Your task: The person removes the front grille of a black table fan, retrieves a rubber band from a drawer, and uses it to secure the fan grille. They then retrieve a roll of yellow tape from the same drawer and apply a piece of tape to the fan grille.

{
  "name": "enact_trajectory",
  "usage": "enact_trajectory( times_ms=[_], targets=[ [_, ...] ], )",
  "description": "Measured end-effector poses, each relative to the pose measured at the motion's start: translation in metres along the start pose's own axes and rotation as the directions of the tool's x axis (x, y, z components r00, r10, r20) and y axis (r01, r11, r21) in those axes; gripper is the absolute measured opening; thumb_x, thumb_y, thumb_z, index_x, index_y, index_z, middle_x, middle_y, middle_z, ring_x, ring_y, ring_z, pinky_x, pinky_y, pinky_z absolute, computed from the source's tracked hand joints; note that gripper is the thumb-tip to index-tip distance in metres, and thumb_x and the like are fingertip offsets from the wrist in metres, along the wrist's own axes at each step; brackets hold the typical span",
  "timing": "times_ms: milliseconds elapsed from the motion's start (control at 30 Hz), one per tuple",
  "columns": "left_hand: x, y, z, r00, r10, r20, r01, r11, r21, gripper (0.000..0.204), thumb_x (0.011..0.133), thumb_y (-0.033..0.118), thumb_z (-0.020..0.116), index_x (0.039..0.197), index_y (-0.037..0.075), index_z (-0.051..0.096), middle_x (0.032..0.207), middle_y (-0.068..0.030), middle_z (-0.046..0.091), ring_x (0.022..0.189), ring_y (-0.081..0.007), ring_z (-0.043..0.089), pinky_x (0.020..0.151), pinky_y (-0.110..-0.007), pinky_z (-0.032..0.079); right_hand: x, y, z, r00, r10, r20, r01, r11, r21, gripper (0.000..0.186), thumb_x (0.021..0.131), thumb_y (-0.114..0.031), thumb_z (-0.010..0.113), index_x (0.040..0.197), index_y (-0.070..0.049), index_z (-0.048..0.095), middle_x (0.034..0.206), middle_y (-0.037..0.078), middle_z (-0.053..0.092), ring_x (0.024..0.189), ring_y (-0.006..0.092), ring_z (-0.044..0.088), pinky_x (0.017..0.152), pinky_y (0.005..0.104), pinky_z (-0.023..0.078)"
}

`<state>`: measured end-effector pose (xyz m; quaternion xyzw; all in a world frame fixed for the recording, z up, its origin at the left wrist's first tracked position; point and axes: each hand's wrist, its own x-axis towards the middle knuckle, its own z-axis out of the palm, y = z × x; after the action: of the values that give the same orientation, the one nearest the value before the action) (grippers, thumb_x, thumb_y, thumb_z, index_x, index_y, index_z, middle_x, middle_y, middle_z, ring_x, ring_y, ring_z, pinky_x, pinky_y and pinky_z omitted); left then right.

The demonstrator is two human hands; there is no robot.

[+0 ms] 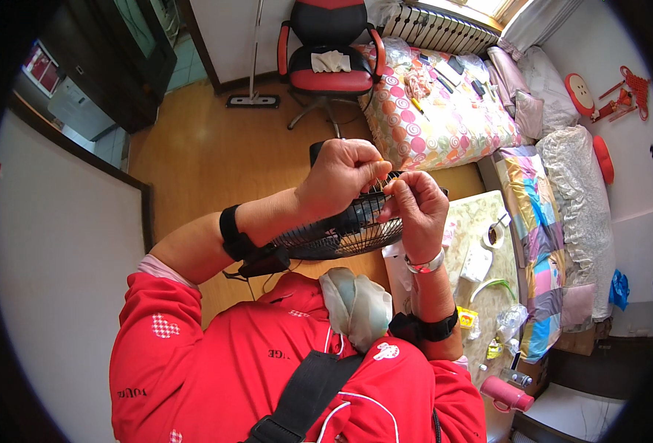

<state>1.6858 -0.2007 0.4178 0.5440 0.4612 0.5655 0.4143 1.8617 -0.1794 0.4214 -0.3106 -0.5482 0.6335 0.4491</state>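
A black wire fan guard (341, 235) is held up in front of my chest, tilted. My left hand (340, 176) is closed over its upper rim, fingers pinched. My right hand (419, 210) grips the rim right beside it, fingertips meeting those of the left hand. Whatever small part is pinched between the fingers is hidden. Both wrists wear black bands, and the sleeves are red.
A small table (481, 221) at my right carries a tape roll (495, 235), a white box and small packets. A pink bottle (507, 393) lies lower right. Ahead stand a red and black chair (332, 52) and a bed with a circle-patterned cover (444, 118). Wooden floor lies below.
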Motion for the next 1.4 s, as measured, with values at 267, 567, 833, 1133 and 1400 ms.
enact_trajectory(
  times_ms=[267, 567, 833, 1133, 1400],
  targets=[
    [-0.004, 0.018, 0.007, 0.741, 0.652, 0.16, -0.619, 0.572, 0.538, 0.019, 0.076, 0.004, 0.074, 0.07, 0.005, 0.056, 0.072, -0.0085, 0.053, 0.065, -0.0295, 0.058, 0.055, -0.039, 0.046, 0.004, 0.002, 0.003, 0.999, -0.049, -0.008, 0.049, 0.998, -0.025, 0.005, 0.099, -0.003, 0.06, 0.1, 0.002, 0.062, 0.083, 0.003, 0.065, 0.062, 0.0044, 0.058, 0.048, 0.022, 0.054],
    [0.018, 0.042, -0.002, 0.666, 0.639, 0.384, -0.69, 0.332, 0.644, 0.022, 0.079, 0.014, 0.071, 0.067, 0.007, 0.054, 0.071, -0.0079, 0.051, 0.065, -0.0287, 0.057, 0.057, -0.041, 0.047, 0.007, -0.005, -0.002, 0.963, 0.002, 0.27, 0.011, 0.999, -0.044, 0.017, 0.097, 0.006, 0.053, 0.105, 0.004, 0.069, 0.087, 0.001, 0.067, 0.078, 0.004, 0.063, 0.065, 0.0226, 0.059],
    [0.03, 0.034, -0.004, 0.814, 0.507, 0.284, -0.563, 0.567, 0.602, 0.019, 0.082, 0.01, 0.069, 0.068, 0.005, 0.057, 0.073, -0.0106, 0.058, 0.069, -0.0322, 0.063, 0.06, -0.042, 0.05, 0.007, -0.011, 0.002, 0.967, 0.087, 0.241, -0.046, 0.984, -0.172, 0.014, 0.098, 0.003, 0.055, 0.105, 0.006, 0.067, 0.089, 0.002, 0.065, 0.075, 0.0054, 0.061, 0.068, 0.0243, 0.061],
    [0.029, 0.029, -0.003, 0.856, 0.457, 0.241, -0.504, 0.635, 0.585, 0.019, 0.084, 0.011, 0.07, 0.07, 0.003, 0.06, 0.074, -0.0123, 0.061, 0.07, -0.0335, 0.065, 0.061, -0.042, 0.051, 0.01, -0.006, -0.001, 0.973, 0.074, 0.217, -0.067, 0.997, -0.038, 0.014, 0.101, -0.005, 0.057, 0.101, 0.005, 0.066, 0.081, 0.001, 0.063, 0.067, 0.0038, 0.058, 0.063, 0.0245, 0.061],
    [0.007, 0.025, -0.003, 0.889, 0.458, 0.007, -0.393, 0.756, 0.522, 0.009, 0.083, 0.01, 0.075, 0.086, 0.003, 0.07, 0.076, -0.0114, 0.061, 0.066, -0.0273, 0.064, 0.06, -0.037, 0.051, 0.012, -0.005, 0.0, 0.978, 0.142, 0.153, -0.154, 0.986, 0.071, 0.016, 0.101, -0.007, 0.057, 0.093, 0.004, 0.065, 0.072, 0.003, 0.061, 0.053, 0.0039, 0.051, 0.056, 0.0252, 0.06]
  ],
)
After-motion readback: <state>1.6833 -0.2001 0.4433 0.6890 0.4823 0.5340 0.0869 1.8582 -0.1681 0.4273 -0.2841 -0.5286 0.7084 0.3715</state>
